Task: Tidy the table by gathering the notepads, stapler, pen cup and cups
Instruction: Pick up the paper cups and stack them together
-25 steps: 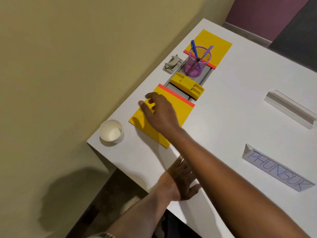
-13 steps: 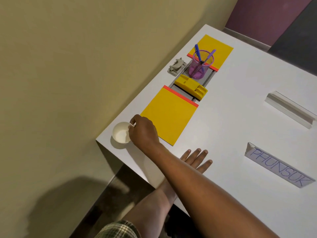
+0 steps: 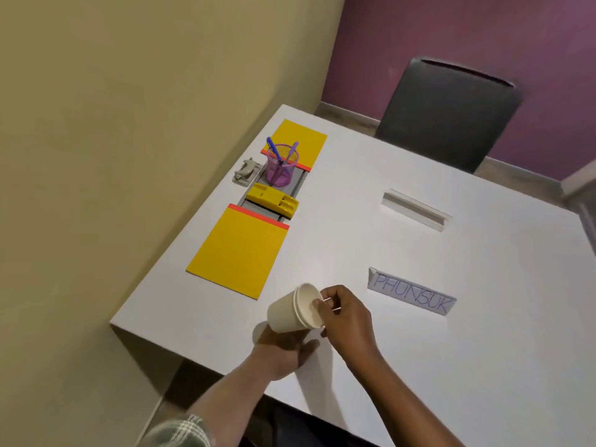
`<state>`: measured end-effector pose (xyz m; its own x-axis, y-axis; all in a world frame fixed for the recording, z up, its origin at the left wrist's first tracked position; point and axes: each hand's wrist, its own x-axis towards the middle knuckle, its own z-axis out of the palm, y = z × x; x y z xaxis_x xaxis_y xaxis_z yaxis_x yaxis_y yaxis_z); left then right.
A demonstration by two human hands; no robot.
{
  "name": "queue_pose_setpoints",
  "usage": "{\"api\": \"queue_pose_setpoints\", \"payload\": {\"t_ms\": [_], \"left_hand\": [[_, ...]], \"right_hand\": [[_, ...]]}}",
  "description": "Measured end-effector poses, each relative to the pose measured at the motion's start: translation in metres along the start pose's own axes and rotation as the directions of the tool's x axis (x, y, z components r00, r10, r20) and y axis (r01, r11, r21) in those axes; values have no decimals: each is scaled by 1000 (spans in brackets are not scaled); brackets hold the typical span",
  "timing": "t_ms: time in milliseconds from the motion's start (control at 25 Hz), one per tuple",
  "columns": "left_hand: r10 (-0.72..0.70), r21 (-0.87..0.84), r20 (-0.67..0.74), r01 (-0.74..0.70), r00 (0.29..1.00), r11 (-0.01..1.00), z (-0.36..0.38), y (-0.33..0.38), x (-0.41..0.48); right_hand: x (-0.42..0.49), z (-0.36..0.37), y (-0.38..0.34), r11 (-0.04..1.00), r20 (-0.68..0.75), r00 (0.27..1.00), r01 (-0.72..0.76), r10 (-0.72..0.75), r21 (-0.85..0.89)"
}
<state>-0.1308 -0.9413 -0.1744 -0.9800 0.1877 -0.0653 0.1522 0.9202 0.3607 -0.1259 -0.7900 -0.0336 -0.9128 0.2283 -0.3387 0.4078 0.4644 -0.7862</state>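
Observation:
Two nested white paper cups (image 3: 292, 311) are tilted on their side above the table's near edge. My left hand (image 3: 283, 350) holds them from below, and my right hand (image 3: 346, 317) grips the rim of the inner cup. Along the table's left side lie a near yellow notepad (image 3: 238, 251), a yellow stapler (image 3: 272, 200), a purple mesh pen cup (image 3: 281, 166) with pens, and a far yellow notepad (image 3: 298, 141). A small grey punch (image 3: 245, 173) sits left of the pen cup.
A white table (image 3: 419, 350) stands against a beige wall. A folded name card reading PHUNSUK (image 3: 411, 295) and a clear card holder (image 3: 416, 209) lie to the right. A black chair (image 3: 448, 114) stands at the far side.
My right hand took the cup from the table's left corner and brought it to the near edge. My left hand rose from the table and now holds the cups underneath. The view tilted upward.

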Motion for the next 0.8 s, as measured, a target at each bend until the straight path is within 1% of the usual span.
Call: {"api": "queue_pose_setpoints", "payload": {"t_ms": [40, 80, 120, 160, 200, 240, 320, 400, 440, 480, 560, 600, 640, 720, 800], "left_hand": [[-132, -169, 139, 154, 981, 973, 2, -3, -9], [-65, -168, 172, 94, 983, 981, -4, 5, -9], [113, -54, 142, -106, 983, 993, -8, 19, -2], [174, 44, 239, -189, 955, 981, -16, 31, 2], [178, 106, 360, -230, 916, 967, -25, 46, 10], [45, 97, 457, -100, 888, 990, -27, 44, 18], [-17, 21, 508, 8, 861, 1000, -45, 77, 19], [-23, -87, 471, 72, 882, 994, -62, 119, 5], [-16, -180, 454, 109, 891, 978, -63, 120, 6], [9, -265, 425, 115, 905, 957, -71, 141, -2], [73, -401, 334, 72, 940, 913, -92, 196, -30], [102, -466, 283, 44, 954, 884, -104, 232, -54], [134, -533, 245, 18, 960, 846, -111, 241, -58], [216, -603, 193, -58, 957, 795, -120, 302, -104], [309, -623, 154, -151, 939, 768, -119, 355, -148]], "right_hand": [[-3, -6, 7, 999, -7, 999, -39, 39, 23], [-11, -26, 15, 996, -56, 996, -71, 74, 55], [-22, -51, 22, 992, -115, 989, -86, 96, 91], [-32, -69, 29, 987, -147, 982, -99, 117, 127], [-46, -93, 34, 984, -188, 974, -96, 123, 148], [-46, -94, 38, 983, -194, 972, -106, 135, 152], [-73, -132, 49, 969, -260, 953, -99, 158, 225], [-102, -171, 65, 960, -306, 938, -78, 163, 270], [-99, -172, 68, 960, -312, 936, -77, 162, 267], [-111, -188, 76, 953, -330, 928, -72, 171, 293], [-142, -228, 92, 932, -354, 917, -50, 185, 358], [-162, -250, 103, 932, -363, 915, -37, 177, 361], [-158, -251, 104, 932, -369, 913, -34, 175, 360], [-190, -290, 126, 919, -399, 900, -6, 177, 395], [-219, -324, 153, 910, -423, 890, 23, 170, 414]]}}
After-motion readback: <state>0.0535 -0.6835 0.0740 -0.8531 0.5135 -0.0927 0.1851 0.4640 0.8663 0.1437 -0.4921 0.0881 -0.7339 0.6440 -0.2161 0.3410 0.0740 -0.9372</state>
